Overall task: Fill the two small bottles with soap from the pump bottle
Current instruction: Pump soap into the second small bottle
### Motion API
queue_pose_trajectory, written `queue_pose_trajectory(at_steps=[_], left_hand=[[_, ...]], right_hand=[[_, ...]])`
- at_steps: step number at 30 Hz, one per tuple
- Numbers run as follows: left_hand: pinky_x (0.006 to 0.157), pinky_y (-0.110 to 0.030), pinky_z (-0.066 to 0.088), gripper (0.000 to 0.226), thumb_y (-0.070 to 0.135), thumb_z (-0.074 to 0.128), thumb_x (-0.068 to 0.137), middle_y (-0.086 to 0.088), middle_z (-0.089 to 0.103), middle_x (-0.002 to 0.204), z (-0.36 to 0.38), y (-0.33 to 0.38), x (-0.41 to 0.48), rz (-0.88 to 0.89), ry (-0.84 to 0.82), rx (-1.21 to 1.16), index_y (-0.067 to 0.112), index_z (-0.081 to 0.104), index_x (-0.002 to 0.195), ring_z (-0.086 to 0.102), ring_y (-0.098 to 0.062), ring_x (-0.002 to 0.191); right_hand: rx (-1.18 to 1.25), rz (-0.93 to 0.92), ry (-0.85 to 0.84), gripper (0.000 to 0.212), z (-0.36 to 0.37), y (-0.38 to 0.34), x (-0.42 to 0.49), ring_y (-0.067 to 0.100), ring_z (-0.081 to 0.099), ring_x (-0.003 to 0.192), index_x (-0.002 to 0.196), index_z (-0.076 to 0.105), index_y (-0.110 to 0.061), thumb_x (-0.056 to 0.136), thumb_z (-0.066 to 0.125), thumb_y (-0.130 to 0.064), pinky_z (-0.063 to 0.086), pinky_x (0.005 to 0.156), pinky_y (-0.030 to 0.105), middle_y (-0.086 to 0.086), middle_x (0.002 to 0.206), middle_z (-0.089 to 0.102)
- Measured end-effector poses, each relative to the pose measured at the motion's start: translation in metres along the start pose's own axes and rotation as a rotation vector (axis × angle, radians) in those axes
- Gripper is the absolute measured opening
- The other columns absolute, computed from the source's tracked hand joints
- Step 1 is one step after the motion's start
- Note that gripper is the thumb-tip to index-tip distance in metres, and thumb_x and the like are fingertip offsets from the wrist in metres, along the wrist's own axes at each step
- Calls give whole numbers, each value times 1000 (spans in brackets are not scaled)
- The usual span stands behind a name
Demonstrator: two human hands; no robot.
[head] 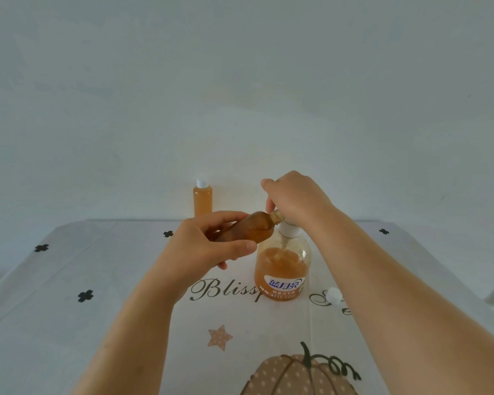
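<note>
The left hand (208, 248) is clasped round the small bottle (250, 230), the right hand (295, 201) over the pump bottle (283, 269); the open neck should be kept under the spout.

Pump bottle (281, 269): clear, blue label, about half full of amber soap, upright on the tabletop (97, 280).
Open small bottle (251, 230): amber-filled, tilted nearly flat, mouth at the pump spout.
Capped small bottle (202, 199): full, upright at the far edge.

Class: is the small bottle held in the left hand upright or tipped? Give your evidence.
Tipped. The bottle lies slanted in the left hand, bare neck up at the pump nozzle.
</note>
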State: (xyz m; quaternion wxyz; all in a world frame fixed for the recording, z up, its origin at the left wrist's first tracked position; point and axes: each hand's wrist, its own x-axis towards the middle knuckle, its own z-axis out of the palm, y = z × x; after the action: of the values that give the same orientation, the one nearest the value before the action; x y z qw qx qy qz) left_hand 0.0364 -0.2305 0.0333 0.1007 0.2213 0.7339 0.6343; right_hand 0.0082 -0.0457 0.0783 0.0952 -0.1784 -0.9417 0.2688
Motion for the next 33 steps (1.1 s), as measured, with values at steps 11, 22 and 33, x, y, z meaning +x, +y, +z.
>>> queue_pose_trajectory(at_steps=[11,22,33], left_hand=[[56,-20,50,33,14,80,75,4,71,73,-1,1,-1,14,1,-15,27,74,105,64,-10,64],[51,-16,47,25,13,78,78,6,69,65,-3,1,-1,-18,-14,-24,26,74,99,63,-9,57],[65,-26,50,28,17,80,76,2,69,74,0,-2,0,-7,-43,-24,29,75,101,65,-13,69]], right_hand=[[-66,-9,3,41,-7,-6,2,21,58,67,96,73,-10,98,39,-33,43,63,31,3,77,64],[-36,-17,14,46,4,1,1,23,59,74,97,72,-7,100,36,-35,43,63,32,8,89,68],[22,23,1,43,1,1,2,18,55,66,92,75,-9,98,41,-34,41,59,31,-3,72,59]])
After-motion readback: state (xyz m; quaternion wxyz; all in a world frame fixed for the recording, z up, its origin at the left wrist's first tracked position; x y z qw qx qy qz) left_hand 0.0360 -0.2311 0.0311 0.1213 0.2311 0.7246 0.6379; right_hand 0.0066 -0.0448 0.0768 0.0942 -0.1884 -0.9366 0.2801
